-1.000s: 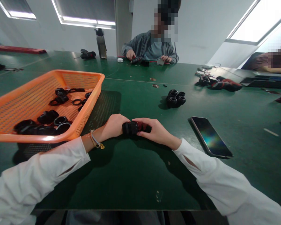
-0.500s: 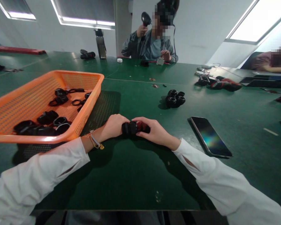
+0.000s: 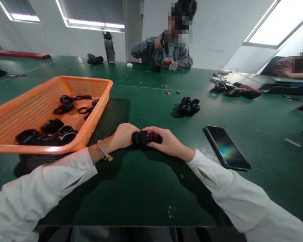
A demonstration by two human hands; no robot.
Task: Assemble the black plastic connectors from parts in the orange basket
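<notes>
Between my two hands, at the middle of the green table point(image 3: 131, 201), is a black part point(image 3: 140, 138) with a dark reddish section at its right. My left hand point(image 3: 123, 135) grips its left end, the fingers mostly hidden behind it. Thumb and fingers of my right hand point(image 3: 166, 141) are closed round the right end. An orange basket point(image 3: 97, 116) holding several black parts point(image 3: 52, 126) stands to the left of my left hand. Beyond my right hand sits a cluster of black round parts point(image 3: 189, 107).
A phone point(image 3: 227, 147) lies right of my right hand. Across the table a person point(image 3: 151, 50) holds a dark tool. Farther back are a bottle point(image 3: 109, 48), a white cap point(image 3: 129, 65) and red-black items point(image 3: 244, 90). Another person's arm point(image 3: 290, 72) rests at the far right.
My hands and the black part have hardly moved. Across the table, the person has lowered the dark tool and brought both hands closer together.
</notes>
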